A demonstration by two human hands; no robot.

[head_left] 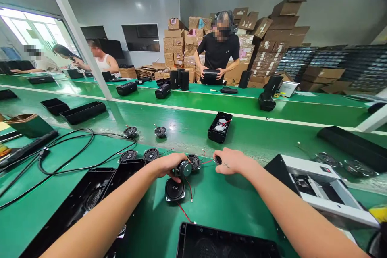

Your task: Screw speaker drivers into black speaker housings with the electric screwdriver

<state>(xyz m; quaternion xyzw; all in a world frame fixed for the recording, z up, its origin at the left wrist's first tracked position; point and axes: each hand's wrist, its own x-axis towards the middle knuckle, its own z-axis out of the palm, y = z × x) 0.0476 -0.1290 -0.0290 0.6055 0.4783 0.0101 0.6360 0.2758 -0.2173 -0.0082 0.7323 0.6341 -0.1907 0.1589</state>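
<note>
My left hand (171,165) is closed around a speaker driver (185,169), its round magnet side turned toward me and a red lead hanging down. Just below it, a second speaker driver (174,190) lies cone up on the green bench. Another driver (195,162) sits right behind the held one. My right hand (231,160) pinches a small dark round part, which looks like a speaker driver (218,161) mostly hidden by the fingers, with a red wire running left from it. Near my body lies an open black speaker housing (226,242).
More drivers (151,154) stand at the left behind black housings (90,197). A black cable (90,141) loops over the bench. On the conveyor, a housing (220,127) contains drivers. A white-and-black device (323,189) is at right. Across, a co-worker (220,48) holds a black speaker.
</note>
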